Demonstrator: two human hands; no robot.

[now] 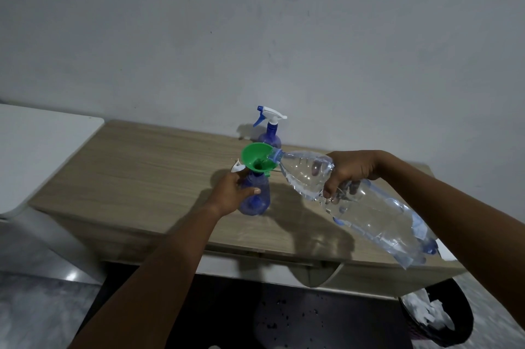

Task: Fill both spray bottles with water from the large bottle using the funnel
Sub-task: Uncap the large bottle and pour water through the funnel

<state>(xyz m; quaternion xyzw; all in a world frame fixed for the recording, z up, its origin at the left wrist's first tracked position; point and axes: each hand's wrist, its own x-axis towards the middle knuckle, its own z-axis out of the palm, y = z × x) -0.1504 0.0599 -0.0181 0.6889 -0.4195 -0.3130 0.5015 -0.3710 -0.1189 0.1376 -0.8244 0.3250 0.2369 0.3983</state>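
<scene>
My left hand (234, 192) wraps the blue spray bottle (255, 202) on the table (142, 167), green funnel (254, 155) in its neck. At three o'clock my right hand (350, 171) grips the tilted large bottle (377, 215), mouth at the funnel's rim; its label is unreadable.

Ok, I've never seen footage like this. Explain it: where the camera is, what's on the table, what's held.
No machine here: one camera worn on a person's head looks down at their two bare hands. The left hand holds a blue spray bottle standing on the wooden table, a green funnel in its neck. The right hand grips the large clear bottle, tipped with its mouth at the funnel's rim. A second spray bottle, trigger head on, stands behind, near the wall.
</scene>
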